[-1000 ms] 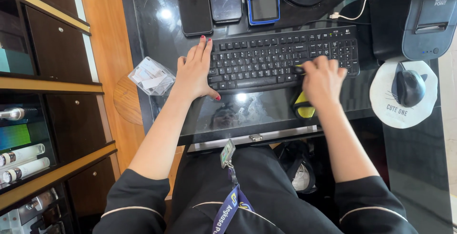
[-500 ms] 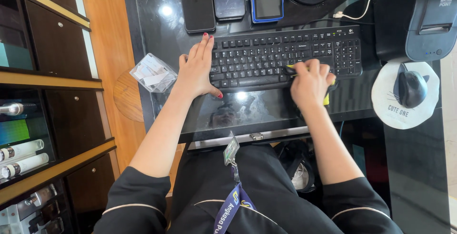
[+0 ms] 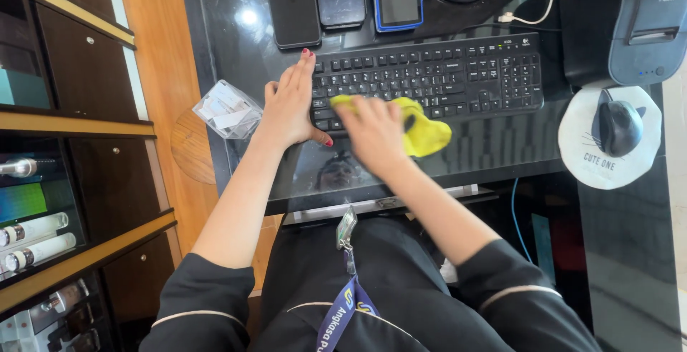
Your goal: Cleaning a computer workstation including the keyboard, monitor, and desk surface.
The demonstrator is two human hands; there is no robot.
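Yellow cloth (image 3: 428,134) grasped by right hand (image 3: 374,132) fingers on sideways-lying keyboard (image 3: 458,80); left hand (image 3: 290,105) flat.

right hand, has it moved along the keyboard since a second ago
Yes. The right hand with the yellow cloth has slid from the keyboard's right end toward its left end, now close beside the left hand.

Black top, short sleeves ending above the elbow; thin pale piping runs across each sleeve (image 3: 207,291) near the hem. Forearms bare, no watch or bracelet seen. Left hand (image 3: 290,105): nails painted dark red, seen at a fingertip and the thumb. Right hand (image 3: 372,130): blurred, nails not readable. Blue lanyard (image 3: 336,316) with yellow and white print hangs down the front; a clipped badge (image 3: 345,228) sits at its upper end. Dark clothing over the lap.
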